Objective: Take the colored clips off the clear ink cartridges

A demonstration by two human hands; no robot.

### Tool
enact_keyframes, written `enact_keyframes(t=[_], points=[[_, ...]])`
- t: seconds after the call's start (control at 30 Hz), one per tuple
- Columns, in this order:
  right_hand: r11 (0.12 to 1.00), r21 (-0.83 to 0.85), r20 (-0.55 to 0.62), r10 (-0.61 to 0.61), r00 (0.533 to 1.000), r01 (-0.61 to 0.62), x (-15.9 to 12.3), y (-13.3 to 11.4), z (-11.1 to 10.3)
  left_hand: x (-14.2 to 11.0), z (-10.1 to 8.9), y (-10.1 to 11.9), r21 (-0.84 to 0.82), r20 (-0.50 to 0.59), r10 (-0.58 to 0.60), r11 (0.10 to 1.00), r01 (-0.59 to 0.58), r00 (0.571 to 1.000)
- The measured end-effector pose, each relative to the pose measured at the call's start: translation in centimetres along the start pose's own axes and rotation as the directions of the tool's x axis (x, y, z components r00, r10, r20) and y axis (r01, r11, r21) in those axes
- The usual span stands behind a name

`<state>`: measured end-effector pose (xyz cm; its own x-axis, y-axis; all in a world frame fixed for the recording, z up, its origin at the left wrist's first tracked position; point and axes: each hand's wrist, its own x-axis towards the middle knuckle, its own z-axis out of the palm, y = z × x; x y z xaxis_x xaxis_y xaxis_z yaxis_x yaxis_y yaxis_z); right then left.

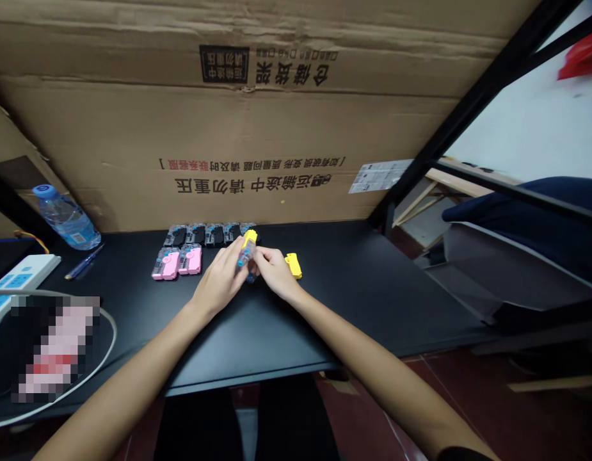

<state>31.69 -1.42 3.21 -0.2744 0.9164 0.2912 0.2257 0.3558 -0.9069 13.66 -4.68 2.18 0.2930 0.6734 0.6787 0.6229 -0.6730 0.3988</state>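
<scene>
A small clear plastic case with a yellow cover and blue parts (pixel 248 248) is held up above the black table, tilted. My left hand (pixel 223 276) is closed round its left side. My right hand (pixel 275 269) pinches at its lower right side, where the fingertips are partly hidden. Just beyond my right hand lies a second yellow case (pixel 294 265), partly covered by that hand. To the left of my left hand sit two pink-and-clear cases, one pink case (pixel 166 264) and another pink case (pixel 191 259). Several black-and-clear cases (pixel 196 234) stand in a row behind them.
A large cardboard sheet (pixel 257 121) rises behind the table (pixel 219 355). At left are a water bottle (pixel 68 218), a pen (pixel 84 261), a power strip (pixel 24 278) and a white cable (pixel 114 330). A black metal frame (pixel 468 105) stands at right.
</scene>
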Motion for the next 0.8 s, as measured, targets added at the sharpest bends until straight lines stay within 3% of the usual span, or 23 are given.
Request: enact_keyframes(t=[0.07, 0.13, 0.2, 0.27, 0.43, 0.8], points=[[0.977, -0.182, -0.044, -0.122, 0.992, 0.112, 0.6, 0.3, -1.7, 0.3, -0.8, 0.0, -0.105, -0.047, -0.129, 0.987, 0.123, 0.991], [0.935, -0.325, -0.107, -0.186, 0.977, 0.143, 1.2, 1.0, -4.0, 0.6, -1.6, -0.3, -0.181, -0.074, -0.296, 0.943, 0.279, 0.952], [0.898, -0.43, -0.131, -0.166, 0.977, 0.095, 1.7, 1.8, -6.1, 0.7, -2.4, -0.9, -0.226, -0.078, -0.434, 0.884, 0.409, 0.897], [0.889, -0.458, -0.097, -0.071, 0.993, 0.019, 2.0, 2.7, -7.4, 0.7, -2.8, -1.6, -0.258, -0.076, -0.499, 0.846, 0.466, 0.863], [0.924, -0.345, 0.036, 0.186, 0.982, -0.162, 2.5, 4.0, -7.5, 0.5, -2.7, -2.1, -0.254, -0.068, -0.522, 0.833, 0.491, 0.85], [0.918, -0.327, 0.038, 0.25, 0.967, -0.225, 3.3, 5.0, -6.9, 0.7, -2.4, -1.3, -0.302, -0.064, -0.5, 0.834, 0.461, 0.863]])
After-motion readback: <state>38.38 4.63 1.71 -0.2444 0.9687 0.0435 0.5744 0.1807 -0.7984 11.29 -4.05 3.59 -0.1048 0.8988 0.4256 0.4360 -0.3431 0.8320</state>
